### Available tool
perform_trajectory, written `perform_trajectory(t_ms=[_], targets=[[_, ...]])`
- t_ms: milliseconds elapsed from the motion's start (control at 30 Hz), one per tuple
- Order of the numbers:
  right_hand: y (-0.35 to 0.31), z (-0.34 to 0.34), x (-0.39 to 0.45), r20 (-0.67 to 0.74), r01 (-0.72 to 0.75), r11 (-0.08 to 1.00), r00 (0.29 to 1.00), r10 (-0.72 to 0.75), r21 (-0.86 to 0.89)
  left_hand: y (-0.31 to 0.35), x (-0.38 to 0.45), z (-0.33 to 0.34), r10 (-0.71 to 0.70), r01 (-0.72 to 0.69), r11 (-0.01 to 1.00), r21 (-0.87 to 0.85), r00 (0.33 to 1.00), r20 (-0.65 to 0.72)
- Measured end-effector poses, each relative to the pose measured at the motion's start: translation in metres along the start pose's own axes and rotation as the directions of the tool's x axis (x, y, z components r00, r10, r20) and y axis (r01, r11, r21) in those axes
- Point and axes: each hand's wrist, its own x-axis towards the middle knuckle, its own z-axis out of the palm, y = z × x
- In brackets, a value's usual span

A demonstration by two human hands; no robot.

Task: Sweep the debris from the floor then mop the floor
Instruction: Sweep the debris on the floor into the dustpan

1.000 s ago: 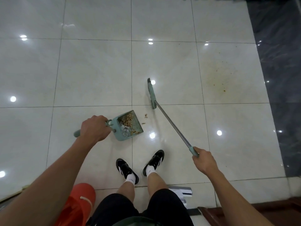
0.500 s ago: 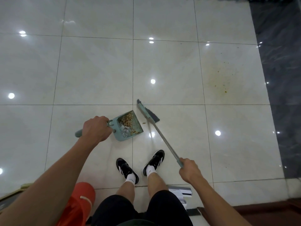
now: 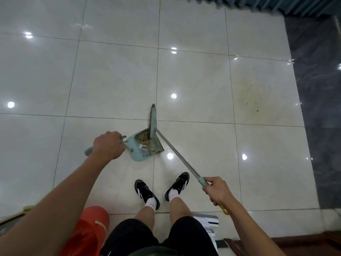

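- The sweeping step is in hand: the left hand (image 3: 108, 145) grips the dustpan (image 3: 147, 145) handle, fingers curled round it, pan mouth on the tiled floor (image 3: 110, 80).
- The right hand (image 3: 217, 190) grips the broom (image 3: 153, 122) handle's end; the broom head stands at the pan's mouth.
- Brown debris (image 3: 144, 138) lies inside the pan.
- A yellowish stain with specks (image 3: 252, 97) sits well apart on the right tile; judged, the next move calls for sweeping those specks, then mopping.
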Motion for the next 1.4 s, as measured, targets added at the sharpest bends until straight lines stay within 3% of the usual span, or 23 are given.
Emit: perform_trajectory(t_ms=[133, 300, 433, 600, 767, 933, 1033, 1167, 1400], targets=[[-0.010, 0.000, 0.000, -0.074, 0.045, 0.997, 0.996, -0.049, -0.063, -0.021, -0.002, 0.000, -0.016, 0.016, 1.000, 0.002, 1.000, 0.010], [-0.018, -0.002, 0.006, -0.111, 0.092, 0.957, 0.986, -0.126, -0.276, -0.035, 0.001, -0.004, -0.029, 0.028, 1.000, 0.012, 1.000, 0.009], [-0.026, 0.010, 0.012, -0.086, 0.074, 0.872, 0.987, -0.132, -0.484, -0.038, 0.001, -0.003, -0.028, 0.028, 1.000, 0.010, 0.999, 0.015], [-0.034, 0.041, 0.006, 0.023, 0.089, 0.795, 0.995, -0.094, -0.600, -0.037, 0.002, 0.000, -0.016, 0.016, 1.000, 0.017, 1.000, 0.008], [-0.039, 0.063, -0.003, 0.125, 0.109, 0.897, 0.990, -0.061, -0.428, -0.029, -0.001, 0.003, 0.011, -0.011, 0.999, 0.038, 1.000, 0.001], [-0.035, 0.053, -0.003, 0.037, 0.012, 0.987, 0.999, -0.007, -0.157, -0.024, -0.003, 0.000, 0.024, -0.024, 1.000, 0.018, 1.000, -0.019], [-0.034, 0.036, -0.003, -0.035, -0.008, 0.996, 0.999, 0.006, -0.084, -0.026, -0.004, -0.001, 0.035, -0.034, 0.999, 0.016, 0.999, -0.018], [-0.040, 0.020, -0.003, -0.107, 0.026, 0.991, 0.993, -0.040, -0.128, -0.028, -0.010, -0.002, 0.044, -0.043, 0.999, 0.019, 0.999, -0.017], [-0.062, 0.014, -0.008, -0.140, 0.053, 0.913, 0.983, -0.119, -0.405, -0.028, -0.027, -0.001, 0.078, -0.078, 0.996, 0.037, 0.997, -0.020]])
